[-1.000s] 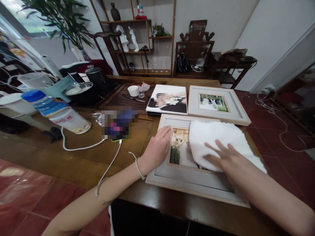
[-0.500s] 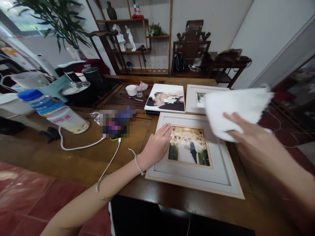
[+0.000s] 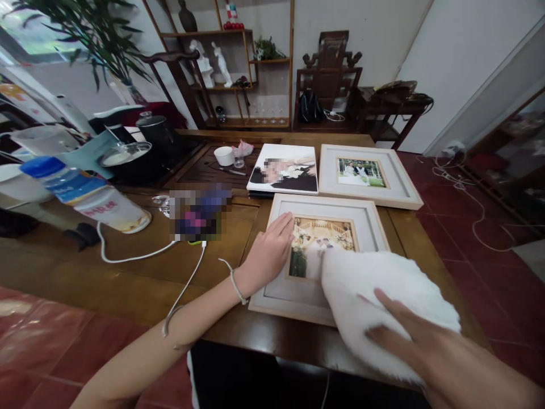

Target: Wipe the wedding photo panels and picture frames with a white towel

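Note:
A picture frame [image 3: 306,301] with a pale wooden rim lies flat on the table, a photo of a couple in its middle. Across its left side rests my left hand [image 3: 269,250], flat, with the fingers stretched out and touching the frame. My right hand [image 3: 404,335] is closed on a white cloth [image 3: 374,278], somewhat blurred by motion. The cloth covers the frame's lower right corner and part of the photo. Its underside is hidden, so I cannot tell how firmly it touches the frame.
Behind lie a second picture frame [image 3: 366,196] and a stack topped by a photo panel [image 3: 283,167]. To the left are a blue-capped bottle [image 3: 91,196], white charging cables [image 3: 136,258], a white cup [image 3: 224,155] and a dark pot [image 3: 155,133]. The wooden table's [image 3: 426,244] right edge borders red floor.
My right hand has moved the white cloth down and towards me, from the frame's upper right to its lower right. The second frame is now uncovered. My left hand stays on the frame.

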Available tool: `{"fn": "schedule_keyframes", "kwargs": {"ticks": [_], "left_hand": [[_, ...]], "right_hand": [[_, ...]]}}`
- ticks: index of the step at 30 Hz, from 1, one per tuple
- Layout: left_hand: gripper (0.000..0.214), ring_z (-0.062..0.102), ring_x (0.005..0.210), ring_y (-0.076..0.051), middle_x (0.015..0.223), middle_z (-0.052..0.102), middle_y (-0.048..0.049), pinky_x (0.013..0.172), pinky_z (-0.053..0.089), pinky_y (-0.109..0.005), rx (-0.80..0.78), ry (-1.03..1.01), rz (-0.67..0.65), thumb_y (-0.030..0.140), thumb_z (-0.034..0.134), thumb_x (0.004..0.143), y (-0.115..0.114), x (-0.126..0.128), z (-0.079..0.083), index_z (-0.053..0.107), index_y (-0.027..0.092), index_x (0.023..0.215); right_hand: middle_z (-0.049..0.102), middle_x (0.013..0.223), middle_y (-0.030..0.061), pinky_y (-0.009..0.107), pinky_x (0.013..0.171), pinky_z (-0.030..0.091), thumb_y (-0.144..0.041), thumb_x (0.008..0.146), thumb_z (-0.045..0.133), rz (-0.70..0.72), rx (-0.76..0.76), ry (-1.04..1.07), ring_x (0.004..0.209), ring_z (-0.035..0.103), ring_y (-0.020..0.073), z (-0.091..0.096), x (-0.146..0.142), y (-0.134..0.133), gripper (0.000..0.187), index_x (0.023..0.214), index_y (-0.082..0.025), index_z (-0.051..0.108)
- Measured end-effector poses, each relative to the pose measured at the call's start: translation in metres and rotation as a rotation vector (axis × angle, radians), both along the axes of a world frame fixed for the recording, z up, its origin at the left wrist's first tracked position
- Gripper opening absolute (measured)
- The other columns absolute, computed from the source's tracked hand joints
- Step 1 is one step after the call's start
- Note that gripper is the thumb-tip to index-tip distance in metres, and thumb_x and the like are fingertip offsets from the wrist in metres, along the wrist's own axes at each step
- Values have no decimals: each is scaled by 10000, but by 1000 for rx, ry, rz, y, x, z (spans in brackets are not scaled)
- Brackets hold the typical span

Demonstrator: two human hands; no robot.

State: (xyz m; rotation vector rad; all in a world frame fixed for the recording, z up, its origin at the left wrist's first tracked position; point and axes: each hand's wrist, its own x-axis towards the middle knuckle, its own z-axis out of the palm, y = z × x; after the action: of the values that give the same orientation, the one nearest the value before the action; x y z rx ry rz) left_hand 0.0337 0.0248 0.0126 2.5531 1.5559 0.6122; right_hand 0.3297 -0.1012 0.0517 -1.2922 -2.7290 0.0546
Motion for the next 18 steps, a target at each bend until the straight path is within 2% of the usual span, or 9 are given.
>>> {"fn": "schedule_keyframes", "kwargs": {"ticks": [2, 4, 6, 9, 12, 15, 17, 18], "left_hand": [[427, 372, 1410, -226, 1491, 439, -142, 1117, 419, -426, 14, 11, -15, 213, 328, 1014, 0, 0, -1, 412, 89, 1415], [419, 373, 1410, -226, 1488, 442, -148, 1113, 423, -427, 31, 15, -25, 200, 334, 1013, 0, -1, -1, 420, 92, 1409], [414, 379, 1406, -228, 1484, 445, -154, 1106, 431, -433, 43, 14, -26, 196, 339, 1013, 1, -1, -3, 425, 91, 1404], [409, 395, 1397, -225, 1472, 463, -152, 1090, 449, -435, 50, -11, -16, 206, 334, 1014, 1, -2, -5, 436, 102, 1396], [407, 408, 1390, -214, 1457, 482, -145, 1084, 457, -429, 57, -45, -8, 209, 322, 1016, 2, -2, -6, 436, 120, 1397], [412, 403, 1392, -211, 1465, 472, -144, 1089, 453, -422, 51, -45, -4, 200, 318, 1014, 2, -1, -6, 423, 121, 1405], [417, 397, 1396, -211, 1471, 466, -142, 1094, 446, -416, 39, -42, -1, 194, 319, 1011, 2, -1, -5, 415, 124, 1410], [419, 393, 1398, -211, 1473, 463, -141, 1099, 441, -415, 33, -40, 0, 193, 319, 1010, 2, -1, -4, 411, 125, 1413]], "right_hand": [[538, 1399, 129, 395, 754, 600, -16, 686, 395, -55, 61, -51, 1060, 660, 291, 10, -15, 33, 736, 1361, -278, 522], [561, 1336, 218, 444, 736, 588, -17, 709, 400, -171, 108, -107, 1023, 664, 347, 17, -30, 78, 659, 1329, -182, 549], [512, 1384, 238, 508, 815, 550, 1, 718, 403, -249, 198, -151, 1142, 587, 401, 19, -40, 120, 630, 1317, -126, 550], [467, 1453, 178, 605, 994, 409, 41, 720, 402, -128, 266, -239, 1322, 402, 433, 13, -47, 154, 610, 1281, -115, 584], [479, 1450, 157, 644, 995, 385, 33, 704, 455, -58, 231, -309, 1317, 397, 458, 7, -49, 140, 589, 1237, -146, 632], [562, 1379, 122, 603, 890, 490, -21, 672, 527, 20, 148, -331, 1217, 514, 460, 6, -51, 90, 557, 1164, -228, 685], [631, 1299, 89, 543, 845, 539, -97, 697, 560, 101, 127, -294, 1133, 594, 419, 8, -54, 55, 473, 1106, -288, 705], [651, 1267, 91, 509, 815, 559, -141, 683, 574, 149, 137, -252, 1088, 622, 406, 10, -57, 41, 426, 1058, -281, 717]]}}
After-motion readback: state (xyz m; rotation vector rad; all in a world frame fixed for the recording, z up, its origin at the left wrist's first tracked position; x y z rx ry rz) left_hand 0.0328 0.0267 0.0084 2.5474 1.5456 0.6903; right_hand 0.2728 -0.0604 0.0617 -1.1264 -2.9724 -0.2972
